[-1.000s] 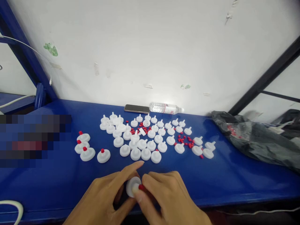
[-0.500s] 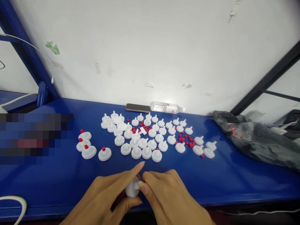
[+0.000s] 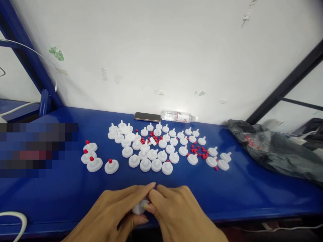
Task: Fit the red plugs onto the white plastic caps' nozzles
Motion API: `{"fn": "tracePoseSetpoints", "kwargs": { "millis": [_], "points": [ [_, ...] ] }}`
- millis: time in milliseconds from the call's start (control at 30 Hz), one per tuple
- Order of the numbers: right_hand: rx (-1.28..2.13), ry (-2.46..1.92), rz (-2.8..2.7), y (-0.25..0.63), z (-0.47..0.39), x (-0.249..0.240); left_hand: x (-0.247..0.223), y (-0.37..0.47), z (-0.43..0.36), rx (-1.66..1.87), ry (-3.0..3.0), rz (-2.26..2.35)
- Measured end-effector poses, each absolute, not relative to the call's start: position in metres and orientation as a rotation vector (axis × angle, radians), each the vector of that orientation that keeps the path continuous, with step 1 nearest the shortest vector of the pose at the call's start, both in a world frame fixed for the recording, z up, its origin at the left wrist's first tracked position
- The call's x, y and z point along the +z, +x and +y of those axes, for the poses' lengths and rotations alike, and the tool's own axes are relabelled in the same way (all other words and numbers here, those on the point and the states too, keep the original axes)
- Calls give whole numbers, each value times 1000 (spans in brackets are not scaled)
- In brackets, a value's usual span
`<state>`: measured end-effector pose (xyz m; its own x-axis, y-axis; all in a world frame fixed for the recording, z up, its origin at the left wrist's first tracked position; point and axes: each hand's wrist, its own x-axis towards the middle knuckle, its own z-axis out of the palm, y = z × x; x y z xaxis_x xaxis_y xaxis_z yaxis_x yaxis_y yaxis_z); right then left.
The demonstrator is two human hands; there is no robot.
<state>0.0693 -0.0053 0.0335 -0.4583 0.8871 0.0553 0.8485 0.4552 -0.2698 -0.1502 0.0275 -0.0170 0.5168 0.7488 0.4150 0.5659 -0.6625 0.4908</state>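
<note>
Near the front edge of the blue table, my left hand (image 3: 113,208) is closed around a white spouted cap (image 3: 138,207), its fingers over the top and the thumb below. My right hand (image 3: 179,208) pinches at the cap's spout; whether a small piece is between its fingertips is hidden. Beyond my hands stand several white spouted caps (image 3: 156,164), with loose small red caps (image 3: 199,153) scattered among them. At the left, several white caps with red tips (image 3: 111,166) sit apart from the rest.
A dark phone (image 3: 147,116) and a clear bottle (image 3: 176,116) lie along the wall. A black plastic bag (image 3: 275,151) covers the table's right side. A white cable loop (image 3: 21,218) is at the front left.
Both hands have drawn closer together, and the held white cap has shifted slightly left and down, more covered by fingers. The view has tilted slightly.
</note>
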Motion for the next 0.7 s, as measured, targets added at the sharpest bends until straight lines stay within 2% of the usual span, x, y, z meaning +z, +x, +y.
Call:
{"fn": "tracePoseSetpoints", "kwargs": {
  "millis": [267,567,700],
  "points": [
    [298,-1456,-2490,69,-2,33,-11,-143,37,1072,2462,1063],
    [510,-1477,-2191,73,-13,30,10,-128,39,763,2672,970],
    [522,-1514,-2132,73,-14,28,7,-138,43,874,2693,1140]
  ]
}}
